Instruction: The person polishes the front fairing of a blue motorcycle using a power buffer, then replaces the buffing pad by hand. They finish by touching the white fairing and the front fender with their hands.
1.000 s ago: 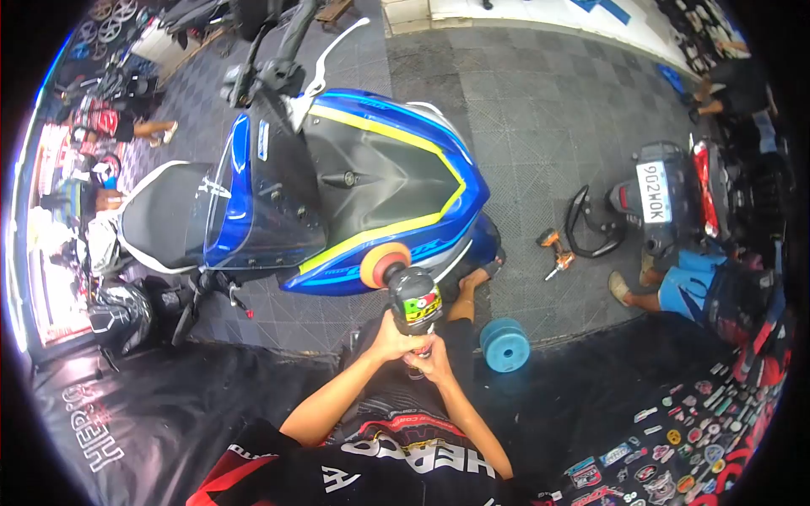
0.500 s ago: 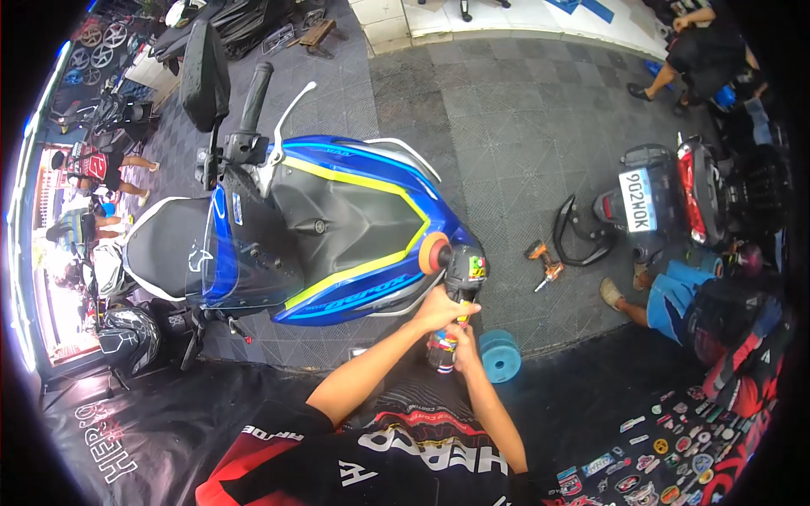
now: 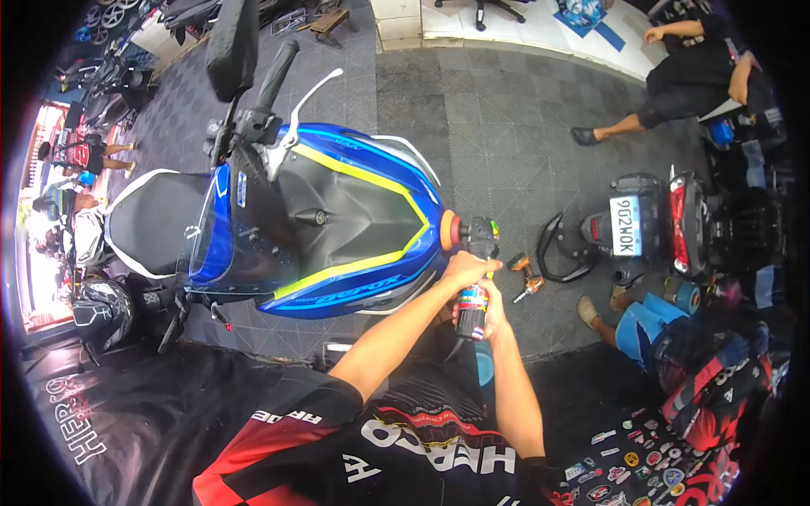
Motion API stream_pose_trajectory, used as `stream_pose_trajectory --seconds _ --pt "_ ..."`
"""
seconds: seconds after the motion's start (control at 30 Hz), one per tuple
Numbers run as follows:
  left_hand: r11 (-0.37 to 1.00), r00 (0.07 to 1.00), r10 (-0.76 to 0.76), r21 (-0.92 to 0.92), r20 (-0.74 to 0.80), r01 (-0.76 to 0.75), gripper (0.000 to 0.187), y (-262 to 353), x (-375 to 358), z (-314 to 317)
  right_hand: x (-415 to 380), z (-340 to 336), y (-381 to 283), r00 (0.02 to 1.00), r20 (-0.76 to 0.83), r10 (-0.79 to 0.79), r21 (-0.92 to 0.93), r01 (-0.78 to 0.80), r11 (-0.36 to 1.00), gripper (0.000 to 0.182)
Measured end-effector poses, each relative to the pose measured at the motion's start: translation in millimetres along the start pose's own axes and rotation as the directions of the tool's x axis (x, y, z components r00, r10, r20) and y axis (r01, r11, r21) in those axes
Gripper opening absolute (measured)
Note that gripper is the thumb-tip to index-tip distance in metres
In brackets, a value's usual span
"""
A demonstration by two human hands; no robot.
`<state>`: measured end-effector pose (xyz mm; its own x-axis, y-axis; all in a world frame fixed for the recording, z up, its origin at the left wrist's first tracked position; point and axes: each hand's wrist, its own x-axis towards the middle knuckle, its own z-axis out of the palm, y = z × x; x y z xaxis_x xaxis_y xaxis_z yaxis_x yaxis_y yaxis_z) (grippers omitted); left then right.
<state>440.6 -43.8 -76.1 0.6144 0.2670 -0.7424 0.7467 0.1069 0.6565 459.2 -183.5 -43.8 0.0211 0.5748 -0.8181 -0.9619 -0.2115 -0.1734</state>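
Observation:
A handheld polisher [image 3: 473, 305] with a black body and bright stickers is held in both my hands, in front of the scooter's nose. My left hand [image 3: 469, 271] wraps round its neck just behind the head. Lower down, my right hand [image 3: 494, 314] grips the body. The polisher's orange and red round pad [image 3: 450, 230] faces the front tip of the blue scooter [image 3: 354, 297] and appears to touch it. The scooter has yellow-green stripes and a dark centre panel [image 3: 354, 207]. Whether the pad is spinning cannot be seen.
An orange and black power drill [image 3: 527, 277] lies on the floor beside a curved black part [image 3: 558, 261]. Another motorcycle [image 3: 645, 223] with a plate stands right. A seated person [image 3: 692, 93] is upper right; another in blue shorts [image 3: 645, 329] is lower right.
The polisher and both hands have moved right in view, and the pad now sits edge-on at the nose tip. The viewpoint has shifted. My arm now partly covers the blue cylinder.

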Motion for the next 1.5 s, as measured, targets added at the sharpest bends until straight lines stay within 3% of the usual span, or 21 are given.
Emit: stream_pose_trajectory --seconds 0.2,0.3,0.37,0.5,0.83,0.97,1.13,1.17,1.2,1.27,1.3,1.33,1.37,1.43,1.5 --pt "0.994 1.0 0.009 0.113 0.015 -0.01 0.061 -18.4 -87.2 -30.4 -0.8 11.9 98.9 0.988 0.046 -0.144 0.078 0.141 0.987 0.069" --pt "0.979 0.986 0.165 0.122 0.004 -0.164 0.059 -59.2 -97.9 -32.5 2.4 26.9 143.8 0.972 0.023 -0.235 0.105 0.231 0.967 0.072" --pt "0.962 0.968 0.252 0.112 0.003 -0.251 0.058 -76.8 -111.8 -38.7 3.2 33.8 168.9 0.963 0.0 -0.271 0.117 0.269 0.956 0.068" --pt "0.962 0.972 0.234 0.136 0.037 -0.237 0.059 -94.9 -143.6 -56.2 2.9 49.6 208.0 0.94 -0.012 -0.341 0.111 0.34 0.934 0.056" --pt "0.95 0.951 0.308 0.04 0.041 -0.309 0.059 -121.6 -199.9 -101.2 10.2 80.4 261.3 0.849 -0.018 -0.528 -0.065 0.526 0.848 0.04" --pt "0.845 0.844 0.526 -0.049 -0.102 -0.533 0.058 -152.4 -201.8 -104.0 5.4 102.9 277.7 0.814 -0.036 -0.58 -0.04 0.578 0.815 0.032" --pt "0.872 0.883 0.469 -0.16 0.006 -0.462 0.055 -174.6 -226.3 -123.6 5.0 112.2 304.6 0.796 0.023 -0.605 -0.098 0.604 0.791 0.03" --pt "0.873 0.887 0.462 -0.183 0.017 -0.452 0.054 -179.5 -233.2 -126.5 4.1 114.9 308.6 0.79 0.035 -0.612 -0.128 0.611 0.781 0.03" --pt "0.822 0.845 0.525 -0.197 -0.099 -0.534 0.051 -173.5 -251.2 -131.1 4.3 117.8 313.5 0.784 0.048 -0.619 -0.157 0.618 0.771 0.029" --pt "0.825 0.858 0.514 -0.266 -0.017 -0.499 0.061 -190.8 -249.8 -137.6 2.1 121.1 319.1 0.789 0.084 -0.608 -0.211 0.611 0.763 0.028" --pt "0.826 0.861 0.508 -0.297 0.027 -0.478 0.067 -190.7 -254.9 -141.9 -0.7 124.9 318.7 0.773 0.105 -0.625 -0.31 0.623 0.718 0.029" --pt "0.767 0.829 0.55 -0.33 -0.104 -0.551 0.043 -191.7 -263.6 -141.6 -2.1 129.3 317.8 0.757 0.125 -0.641 -0.402 0.629 0.665 0.03" --pt "0.771 0.861 0.504 -0.416 -0.064 -0.482 0.039 -193.1 -271.0 -146.9 -2.3 133.4 318.2 0.742 0.141 -0.656 -0.485 0.629 0.608 0.031" --pt "0.73 0.828 0.55 -0.42 -0.108 -0.54 0.039 -202.0 -274.7 -154.2 -6.2 147.2 314.9 0.668 0.176 -0.723 -0.616 0.648 0.448 0.032" --pt "0.637 0.798 0.571 -0.51 -0.193 -0.578 0.045 -204.1 -282.0 -154.9 -7.7 149.9 310.5 0.667 0.206 -0.716 -0.742 0.584 0.331 0.042"
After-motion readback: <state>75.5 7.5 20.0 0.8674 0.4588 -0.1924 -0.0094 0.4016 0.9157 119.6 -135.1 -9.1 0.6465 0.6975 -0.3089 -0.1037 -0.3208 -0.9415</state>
